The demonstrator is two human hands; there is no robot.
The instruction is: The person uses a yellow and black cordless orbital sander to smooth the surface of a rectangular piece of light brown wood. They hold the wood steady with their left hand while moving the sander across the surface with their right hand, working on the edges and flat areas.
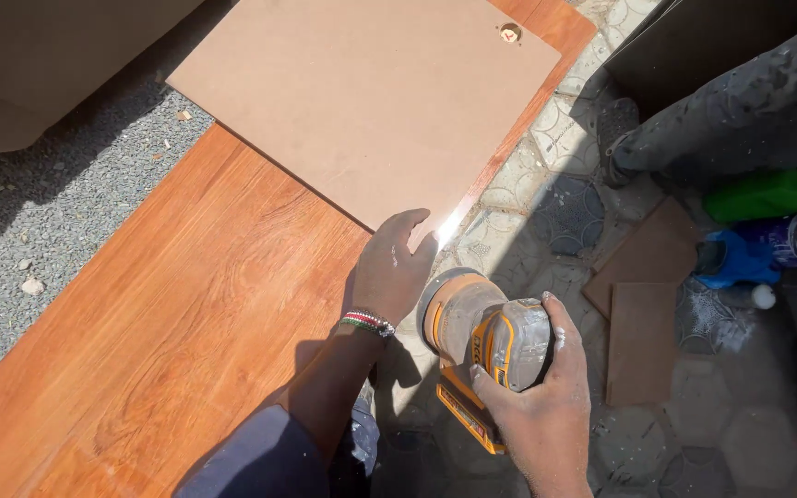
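Note:
My left hand (391, 267) rests flat on the near corner of a plain light-brown board (362, 101), fingers spread over its edge; a beaded bracelet is on the wrist. That board lies on a larger orange wood-grain panel (168, 323). My right hand (539, 397) grips a dusty orange and grey power sander (481, 337) from above, holding it on its side with its round pad against the panel's right edge, just right of my left hand.
A small round hole (509, 33) sits near the board's far corner. Patterned paving (555, 212) lies to the right with two brown offcuts (640, 314). Another person's dusty sleeve (740, 111), green cloth and blue items are at far right. Gravel (76, 184) lies left.

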